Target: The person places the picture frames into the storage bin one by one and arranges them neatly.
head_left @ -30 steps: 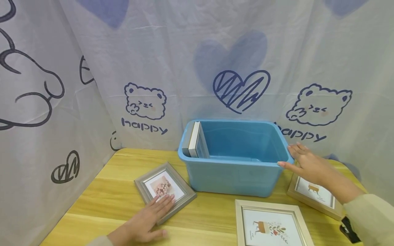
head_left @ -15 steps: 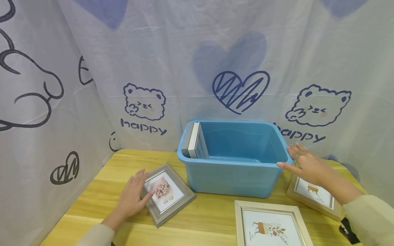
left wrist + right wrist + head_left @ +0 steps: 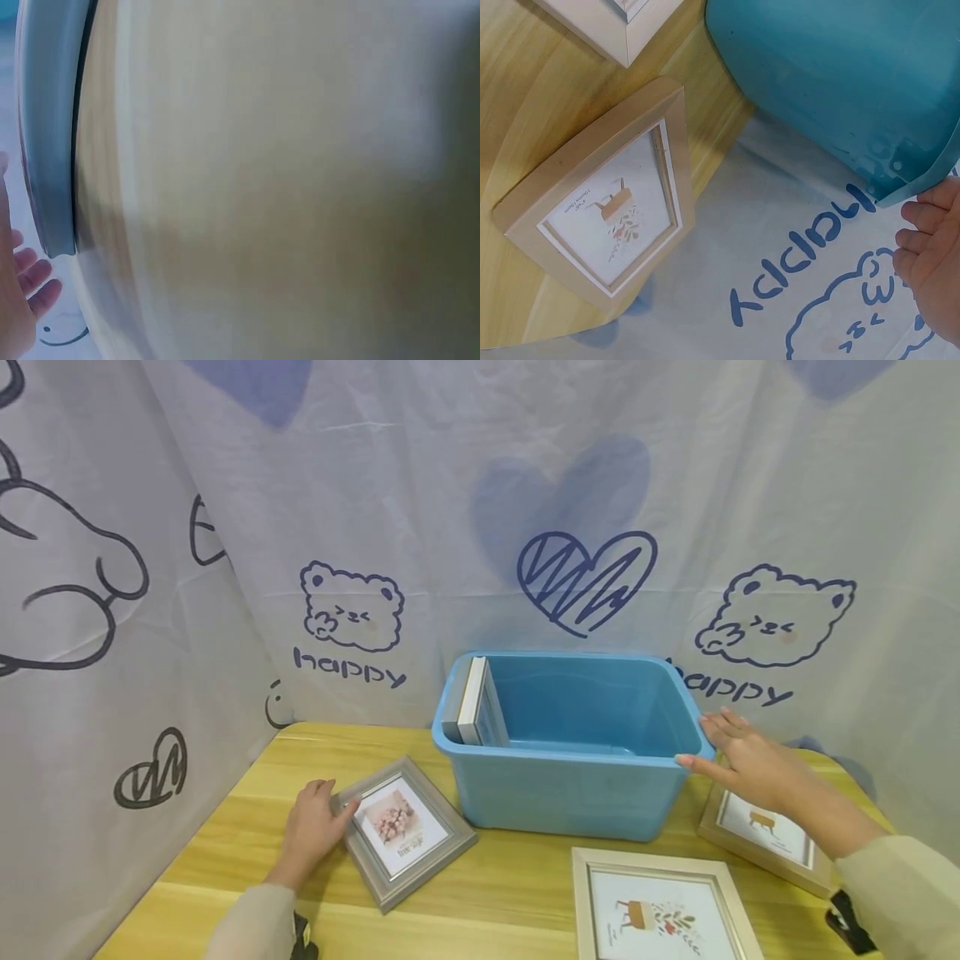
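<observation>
A grey picture frame with a pink flower print lies face up on the table, left of a blue plastic storage bin. My left hand is at its left corner, the thumb over the frame's edge and the other fingers beyond the corner. In the left wrist view those fingers are beside the side of the frame. My right hand holds the bin's right front corner, thumb on the front rim; in the right wrist view its fingers curl under the rim.
Two frames stand upright at the bin's left end. A cream frame lies at the table's front, and a light wood frame lies under my right forearm. A printed white curtain hangs behind and left of the wooden table.
My left hand has moved left off the grey frame's face to its left corner, and its fingers have bent slightly. The right hand stays on the bin's rim.
</observation>
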`<state>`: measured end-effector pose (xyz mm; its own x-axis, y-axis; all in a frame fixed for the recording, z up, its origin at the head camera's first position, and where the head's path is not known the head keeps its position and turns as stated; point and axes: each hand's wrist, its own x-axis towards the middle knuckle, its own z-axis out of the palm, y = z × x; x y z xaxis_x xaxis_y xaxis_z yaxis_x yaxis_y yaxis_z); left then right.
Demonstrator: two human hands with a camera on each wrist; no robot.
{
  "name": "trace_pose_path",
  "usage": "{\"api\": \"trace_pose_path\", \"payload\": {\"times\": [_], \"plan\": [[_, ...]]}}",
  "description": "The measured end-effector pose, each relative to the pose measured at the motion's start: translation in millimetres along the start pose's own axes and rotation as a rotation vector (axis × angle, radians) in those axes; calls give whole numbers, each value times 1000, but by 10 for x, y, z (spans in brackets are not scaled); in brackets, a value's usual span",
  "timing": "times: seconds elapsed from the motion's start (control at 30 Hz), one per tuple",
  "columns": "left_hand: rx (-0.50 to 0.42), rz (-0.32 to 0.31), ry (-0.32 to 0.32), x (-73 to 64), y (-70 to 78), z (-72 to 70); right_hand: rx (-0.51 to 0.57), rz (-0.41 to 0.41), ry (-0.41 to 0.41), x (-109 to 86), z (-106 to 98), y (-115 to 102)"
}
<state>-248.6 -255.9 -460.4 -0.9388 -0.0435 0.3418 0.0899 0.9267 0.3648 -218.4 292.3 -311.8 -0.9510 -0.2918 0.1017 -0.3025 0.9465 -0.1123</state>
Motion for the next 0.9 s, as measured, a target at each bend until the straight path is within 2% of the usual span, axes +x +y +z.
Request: {"api": "trace_pose_path", "payload": {"times": [0.17,0.27,0.63,0.77,0.9], "plan": [[-8,-131,-112,39,-38,-26,-3,-4,8,2,-3,-1],[-3,-177,-171,67,-61,-47,-3,-9,15,-7,10,3],[64,-254,-408,217,-87,-61,12,-3,16,-17,39,17],[99,-246,-450,238,-51,-111,7,0,16,-10,39,19],[83,-263,-467,227,-25,-173,4,-1,17,2,32,15]]}}
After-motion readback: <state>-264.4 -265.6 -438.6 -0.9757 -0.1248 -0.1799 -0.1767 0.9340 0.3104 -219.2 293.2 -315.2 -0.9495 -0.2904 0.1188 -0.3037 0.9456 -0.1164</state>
